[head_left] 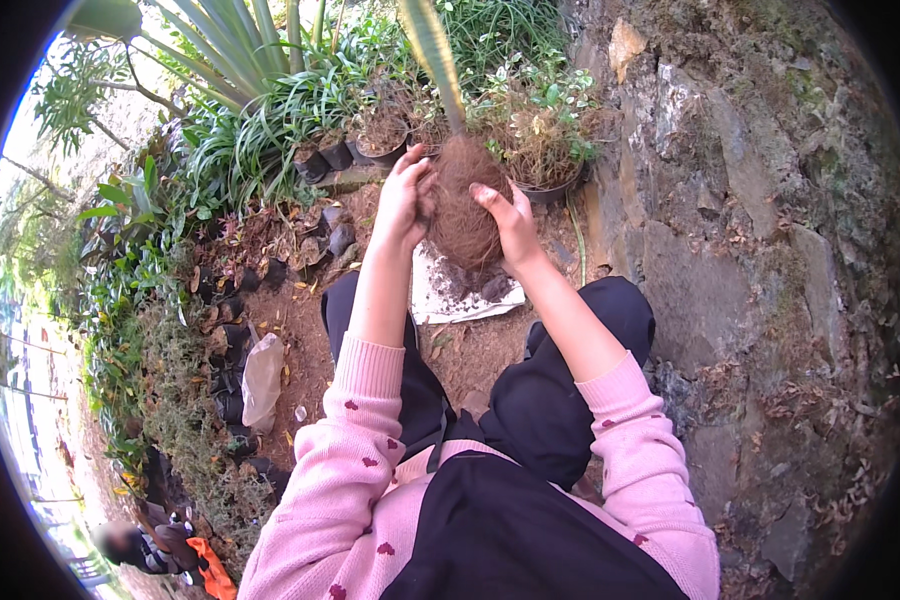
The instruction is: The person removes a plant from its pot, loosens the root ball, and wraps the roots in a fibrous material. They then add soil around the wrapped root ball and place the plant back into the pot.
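Observation:
Between my two hands I hold up a plant [467, 205] by its big brown root ball, which is matted with fine fibrous roots. A long yellow-green leaf rises from its top toward the upper edge of the view. My left hand [406, 198] curves round the left side of the root ball, fingers bent against it. On the right side my right hand [511, 222] presses with the thumb in front; its other fingers are partly hidden behind the roots. Below the root ball lies a white sheet [438, 303] with dark loose soil on it.
A rough rock wall [715, 300] runs along my right side. Potted plants [545, 165] and leafy greenery stand ahead. Small black plant bags [232, 345] line the left, with a pale plastic bag [262, 383] beside them. Another person [150, 548] is far off at lower left.

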`<act>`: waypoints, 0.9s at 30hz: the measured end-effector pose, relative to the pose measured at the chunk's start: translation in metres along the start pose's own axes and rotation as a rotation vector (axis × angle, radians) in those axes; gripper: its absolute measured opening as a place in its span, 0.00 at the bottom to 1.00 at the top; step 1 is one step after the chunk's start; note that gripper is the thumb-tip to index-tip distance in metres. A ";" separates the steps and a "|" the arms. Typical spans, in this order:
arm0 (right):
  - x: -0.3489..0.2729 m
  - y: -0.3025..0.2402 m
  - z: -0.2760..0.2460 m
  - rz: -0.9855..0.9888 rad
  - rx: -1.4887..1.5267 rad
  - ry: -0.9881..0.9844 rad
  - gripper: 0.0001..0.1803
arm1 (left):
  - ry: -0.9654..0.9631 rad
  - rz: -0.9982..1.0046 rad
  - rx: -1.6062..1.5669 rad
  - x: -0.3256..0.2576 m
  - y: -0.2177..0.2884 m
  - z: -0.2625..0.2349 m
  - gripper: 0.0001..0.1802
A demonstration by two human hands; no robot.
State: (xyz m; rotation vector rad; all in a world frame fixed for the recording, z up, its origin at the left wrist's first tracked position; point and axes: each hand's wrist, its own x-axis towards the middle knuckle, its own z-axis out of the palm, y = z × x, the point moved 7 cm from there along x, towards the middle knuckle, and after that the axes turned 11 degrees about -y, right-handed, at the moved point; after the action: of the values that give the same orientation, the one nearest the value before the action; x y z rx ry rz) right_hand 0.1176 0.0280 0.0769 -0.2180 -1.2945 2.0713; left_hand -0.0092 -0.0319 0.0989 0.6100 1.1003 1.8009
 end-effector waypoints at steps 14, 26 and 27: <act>0.000 -0.012 0.007 -0.289 -0.170 0.184 0.26 | -0.006 0.199 0.321 -0.048 -0.022 0.021 0.38; -0.010 -0.001 0.036 -0.182 -0.824 -0.058 0.30 | -0.131 -0.070 -0.125 -0.035 -0.037 -0.018 0.21; -0.014 -0.010 0.038 -0.290 -1.156 0.014 0.31 | -0.132 -0.072 -0.121 -0.037 -0.037 -0.019 0.21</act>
State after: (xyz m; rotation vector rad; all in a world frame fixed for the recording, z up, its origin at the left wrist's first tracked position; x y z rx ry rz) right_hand 0.1154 -0.0057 0.1009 -0.4947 -2.2142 0.8840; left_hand 0.0095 -0.0657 0.0585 0.6001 0.9071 1.7252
